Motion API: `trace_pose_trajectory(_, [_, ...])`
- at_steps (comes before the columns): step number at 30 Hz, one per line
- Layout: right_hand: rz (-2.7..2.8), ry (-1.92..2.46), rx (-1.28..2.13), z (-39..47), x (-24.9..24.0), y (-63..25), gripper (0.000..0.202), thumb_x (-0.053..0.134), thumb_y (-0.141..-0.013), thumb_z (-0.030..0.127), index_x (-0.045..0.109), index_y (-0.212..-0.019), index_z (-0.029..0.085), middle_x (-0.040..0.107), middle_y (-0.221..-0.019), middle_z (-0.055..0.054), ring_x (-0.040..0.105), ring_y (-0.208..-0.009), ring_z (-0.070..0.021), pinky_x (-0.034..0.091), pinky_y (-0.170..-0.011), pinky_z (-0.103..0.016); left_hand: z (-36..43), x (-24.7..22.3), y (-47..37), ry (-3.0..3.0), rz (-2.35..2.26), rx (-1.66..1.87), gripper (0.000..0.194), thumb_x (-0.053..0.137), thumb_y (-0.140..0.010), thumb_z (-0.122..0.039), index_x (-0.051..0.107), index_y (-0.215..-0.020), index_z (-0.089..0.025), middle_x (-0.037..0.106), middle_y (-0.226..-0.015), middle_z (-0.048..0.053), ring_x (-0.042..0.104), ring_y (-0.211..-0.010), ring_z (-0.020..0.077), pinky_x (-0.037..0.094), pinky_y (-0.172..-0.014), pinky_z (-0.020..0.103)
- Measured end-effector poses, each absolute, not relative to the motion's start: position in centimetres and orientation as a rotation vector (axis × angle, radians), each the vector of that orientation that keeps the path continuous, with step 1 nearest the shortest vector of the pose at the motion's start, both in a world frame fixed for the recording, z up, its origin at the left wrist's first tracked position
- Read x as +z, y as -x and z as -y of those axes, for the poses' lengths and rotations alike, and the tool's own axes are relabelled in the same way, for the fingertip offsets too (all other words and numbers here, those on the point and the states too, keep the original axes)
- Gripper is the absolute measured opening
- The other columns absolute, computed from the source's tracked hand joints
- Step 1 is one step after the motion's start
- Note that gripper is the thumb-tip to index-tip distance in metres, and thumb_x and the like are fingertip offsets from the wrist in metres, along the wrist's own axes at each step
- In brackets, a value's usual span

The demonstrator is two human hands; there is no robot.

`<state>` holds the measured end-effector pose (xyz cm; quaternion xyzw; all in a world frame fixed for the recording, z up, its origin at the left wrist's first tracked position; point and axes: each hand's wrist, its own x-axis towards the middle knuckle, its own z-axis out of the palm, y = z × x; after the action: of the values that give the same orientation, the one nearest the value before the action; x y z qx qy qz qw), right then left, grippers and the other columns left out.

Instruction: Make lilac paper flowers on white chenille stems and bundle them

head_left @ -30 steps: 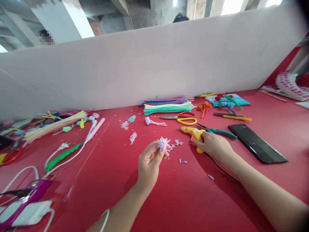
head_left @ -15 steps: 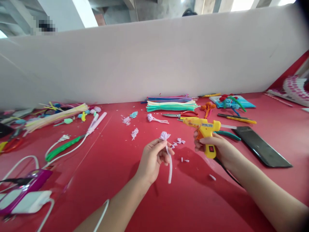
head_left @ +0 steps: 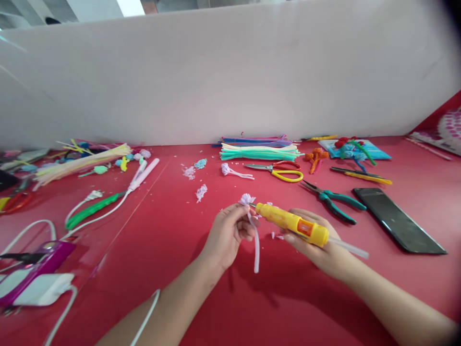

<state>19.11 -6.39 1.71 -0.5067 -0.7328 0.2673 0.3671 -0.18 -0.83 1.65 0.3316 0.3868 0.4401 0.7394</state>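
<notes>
My left hand [head_left: 230,233] pinches a pale lilac pipe-cleaner flower [head_left: 247,199] just under its head, its stem hanging down over the red table. In my right hand [head_left: 320,240] is a yellow glue gun [head_left: 291,223], tilted on its side, with a clear glue stick [head_left: 349,247] poking out of the back. The gun's metal tip is at the base of the flower head, close to my left fingertips; whether they touch is too small to tell. Small lilac pieces [head_left: 277,236] lie beneath the gun.
Behind the hands are a lilac flower [head_left: 225,169], scissors [head_left: 286,176] and bundled pipe cleaners [head_left: 261,152]. Pliers [head_left: 334,205] and a black phone [head_left: 399,221] lie right. A hair-straightener-like tool [head_left: 142,176], green-handled tool [head_left: 91,212] and purple power strip [head_left: 43,264] with cables are left.
My right hand has brought the glue gun left and down to the flower, turning it on its side. The scissor handles and pliers are now uncovered. The view has shifted slightly.
</notes>
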Motion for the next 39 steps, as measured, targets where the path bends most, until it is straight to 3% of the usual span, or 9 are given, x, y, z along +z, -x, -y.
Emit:
trace_pose_trajectory(8, [1.866,1.326,0.679,6.4,1.3,-19.0,0.023,0.055,-0.086,0.04,0.054,-0.075,0.02,0.051,-0.069,-0.001,0.05,-0.059,-0.0145,0.041,-0.055,-0.027,0.8,1.8,0.1,-0.74,-0.861,0.968,0.013,0.062,-0.076,-0.023,0.06,-0.066,-0.014,0.062,-0.05,-0.002,0.052,-0.036,0.0056,0.037,-0.035,0.014])
trace_pose_trajectory(20, [1.786,1.368,0.686,6.4,0.9,-18.8,0.027,0.055,-0.085,0.043,0.063,-0.082,0.018,0.066,-0.082,-0.008,0.062,-0.07,-0.021,0.049,-0.061,-0.03,0.9,1.9,0.1,-0.719,-0.861,0.962,0.013,0.062,-0.076,-0.024,0.061,-0.067,-0.014,0.064,-0.053,0.0,0.052,-0.036,0.0051,0.037,-0.034,0.013])
trace_pose_trajectory(32, [1.723,1.411,0.724,6.4,0.7,-18.8,0.028,0.056,-0.083,0.044,0.062,-0.079,0.017,0.062,-0.072,-0.004,0.056,-0.06,-0.0169,0.045,-0.054,-0.027,0.8,1.8,0.2,-0.726,-0.828,0.951,0.016,0.058,-0.081,-0.022,0.062,-0.068,-0.013,0.066,-0.056,0.002,0.052,-0.036,0.0045,0.04,-0.036,0.012])
trace_pose_trajectory(39, [1.723,1.433,0.742,6.4,0.4,-18.9,0.028,0.056,-0.083,0.044,0.062,-0.08,0.017,0.064,-0.075,-0.006,0.059,-0.065,-0.0184,0.047,-0.059,-0.028,0.9,2.0,0.2,-0.698,-0.818,0.953,0.018,0.057,-0.081,-0.019,0.063,-0.066,-0.012,0.066,-0.055,0.002,0.052,-0.036,0.0044,0.04,-0.035,0.012])
